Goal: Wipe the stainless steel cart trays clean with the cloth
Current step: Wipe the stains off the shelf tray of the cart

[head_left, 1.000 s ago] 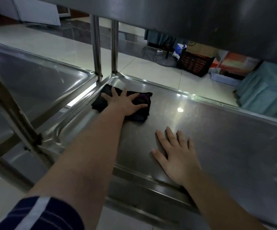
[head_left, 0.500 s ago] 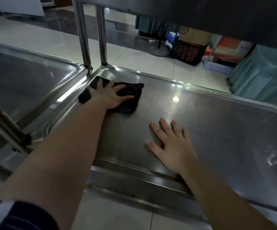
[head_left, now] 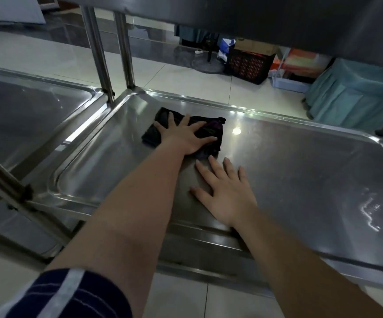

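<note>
A dark folded cloth [head_left: 211, 131] lies on the stainless steel cart tray [head_left: 300, 161], toward its far left part. My left hand [head_left: 183, 136] presses flat on the cloth with fingers spread and straight. My right hand [head_left: 226, 191] rests flat on the bare tray surface just in front of the cloth, fingers straight, palm near the tray's front rim. A streak of bright reflection or wetness shows on the tray at the right.
A second steel tray [head_left: 25, 106] adjoins on the left, with two upright posts [head_left: 110, 49] at the shared corner. An upper shelf [head_left: 277, 17] overhangs the tray. Beyond on the floor stand a dark crate [head_left: 248, 65] and a teal-covered object [head_left: 355, 95].
My left hand has slid the cloth rightward, away from the tray's far left corner toward the middle. My right hand stays flat in about the same spot.
</note>
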